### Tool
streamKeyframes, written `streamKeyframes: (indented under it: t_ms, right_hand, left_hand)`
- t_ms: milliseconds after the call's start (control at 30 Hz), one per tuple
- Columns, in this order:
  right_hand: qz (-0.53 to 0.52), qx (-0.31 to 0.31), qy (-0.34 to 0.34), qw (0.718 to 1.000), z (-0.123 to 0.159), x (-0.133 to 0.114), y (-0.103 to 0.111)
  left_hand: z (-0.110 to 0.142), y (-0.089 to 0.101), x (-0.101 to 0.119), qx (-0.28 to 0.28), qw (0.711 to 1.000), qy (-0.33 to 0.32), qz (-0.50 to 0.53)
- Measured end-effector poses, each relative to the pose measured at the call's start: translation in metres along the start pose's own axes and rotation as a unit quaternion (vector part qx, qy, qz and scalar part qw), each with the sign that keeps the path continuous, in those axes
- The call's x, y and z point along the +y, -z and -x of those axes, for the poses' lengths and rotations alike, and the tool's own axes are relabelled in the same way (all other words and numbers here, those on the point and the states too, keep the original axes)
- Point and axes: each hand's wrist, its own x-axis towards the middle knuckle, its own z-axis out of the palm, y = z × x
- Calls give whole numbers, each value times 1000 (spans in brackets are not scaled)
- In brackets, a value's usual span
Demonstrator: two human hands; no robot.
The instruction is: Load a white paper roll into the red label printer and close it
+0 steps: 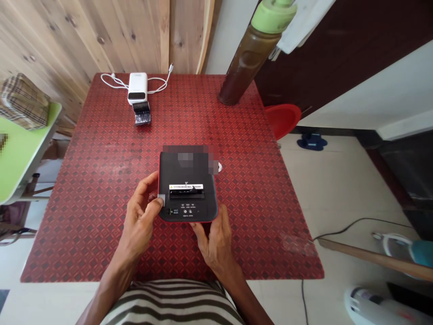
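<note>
Printer [187,187], black-topped with a red lower rim, between both hands over the near half of the red patterned table [237,149], roughly midway from side to side. Either resting on the surface or slightly raised; cannot tell which. On its top, a white warning label [186,186] just beyond a long slot [187,195], then a row of small symbols and round buttons [187,211] toward the near edge. Far end of the casing partly hidden by a blurred patch, with a small white thing [219,167] showing just beside it.

Left hand [139,214] half closed at the printer's left side: thumb bent over the grey tab [162,200] near the near left corner, fingers curled along the left edge. Right hand [215,241] partly open beneath the near right corner, thumb extended toward the near edge, fingers against the right side and partly out of sight.

Near the table's far left corner, a white power bank [137,85] with a white cable [158,85] looped to both sides, and a crinkled black strip [142,113] touching its near end. Toward the far right corner, a tall brown bottle [241,63] with a green lid [273,17], upright. Beyond the right edge, a red plastic rim [287,119] and dark blue slippers [312,141] on the pale floor [297,171].
</note>
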Motion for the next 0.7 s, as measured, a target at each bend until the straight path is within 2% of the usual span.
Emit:
streamKeyframes:
  t_ms: [333,533,633,700]
  right_hand:
    - [13,11,-5,1000,2,2,-4]
    - [6,13,4,1000,-2,-1,-4]
    - [-12,0,12,1000,-5,-1,5]
    - [-20,-9,17,1000,-9,0,20]
  left_hand:
    - [-5,-4,0,6,1000,-12,-6]
    - [-5,1,-6,-15,1000,-17,2]
    - [-5,6,-12,-18,999,-27,3]
    - [-8,9,-15,-28,998,-46,-14]
